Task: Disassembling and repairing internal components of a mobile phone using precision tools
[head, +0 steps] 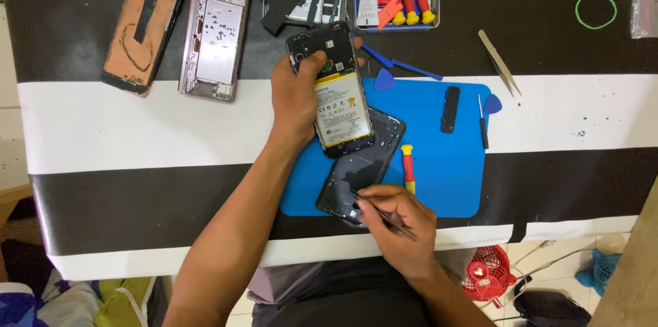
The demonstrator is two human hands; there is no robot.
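Seemingly mid-disassembly, the head view shows the left hand [296, 97] wrapped around an opened phone [334, 87], its back off and yellow-labelled battery [340, 109] exposed, held tilted above the blue mat [445, 162]. The right hand [404, 224] pinches thin metal tweezers [380, 212], their tip touching the dark back cover [360, 169] lying on the mat, partly under the phone. A red-and-yellow screwdriver [408, 168] lies just beside the cover. On the striped tabletop [137, 128] farther off rest other gutted phones. Working the tweezer tip further would call for a steady, light touch.
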